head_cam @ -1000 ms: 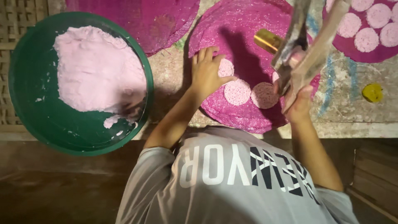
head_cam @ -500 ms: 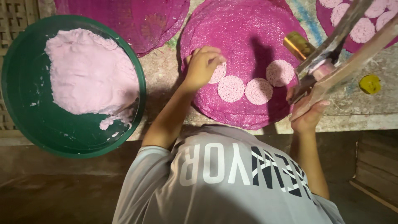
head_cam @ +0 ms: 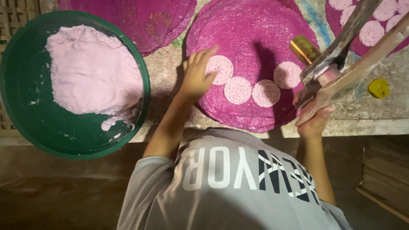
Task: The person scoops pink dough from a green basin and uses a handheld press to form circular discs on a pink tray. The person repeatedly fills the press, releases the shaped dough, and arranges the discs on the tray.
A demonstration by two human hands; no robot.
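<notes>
My left hand (head_cam: 197, 76) lies flat on a round magenta mat (head_cam: 251, 38), its fingertips touching a thin pale pink dough disc (head_cam: 223, 69). Three more discs (head_cam: 266, 93) lie in a curved row to the right of it. At the mat's right edge my right hand (head_cam: 314, 119) grips a wooden press (head_cam: 353, 64) made of two long bars, with pink dough stuck between them. A brass-coloured cylinder (head_cam: 304, 49) sits just beside the press.
A big green basin (head_cam: 25, 123) holding a mound of pink dough (head_cam: 91, 70) stands at the left. Another magenta mat (head_cam: 140, 17) lies at the top. A third mat (head_cam: 341, 21) at the top right carries several discs. A yellow lump (head_cam: 378, 88) rests at the right.
The press in my right hand has moved right and off the mat, uncovering a fourth disc. My left hand stays on the leftmost disc, fingers spread flatter.
</notes>
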